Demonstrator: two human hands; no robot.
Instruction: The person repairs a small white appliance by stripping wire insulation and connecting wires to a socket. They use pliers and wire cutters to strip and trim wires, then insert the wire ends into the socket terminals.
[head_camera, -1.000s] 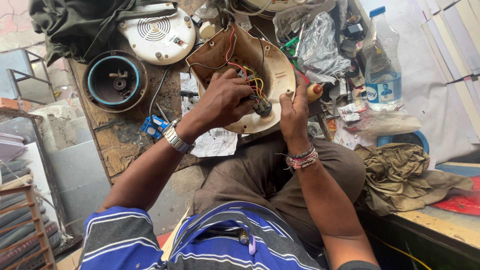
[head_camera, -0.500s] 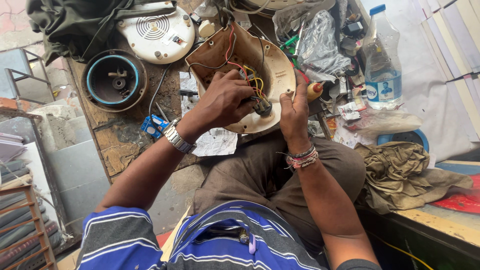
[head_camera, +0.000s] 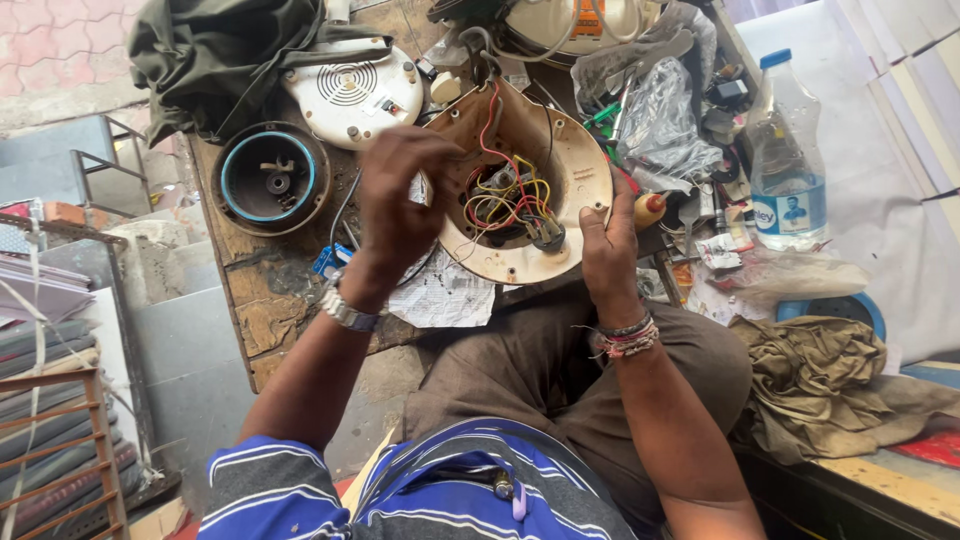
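Cream plastic housing (head_camera: 560, 175), its coloured wires (head_camera: 505, 195) exposed, rests tilted over the lap at the bench edge. Right hand (head_camera: 608, 245) grips its lower rim, fingers curled around. Left hand (head_camera: 395, 200) hovers beside it, fingers loosely bent, holding nothing. Beyond stands a water bottle (head_camera: 785, 150).

Clear water bottle (head_camera: 790, 150), round black motor housing (head_camera: 271, 180), crumpled olive cloth (head_camera: 825, 385).

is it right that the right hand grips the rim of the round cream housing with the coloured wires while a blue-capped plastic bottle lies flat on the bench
Not quite. In the head view the plastic bottle stands upright, not flat. The right hand does grip the rim of the round cream housing with the coloured wires.
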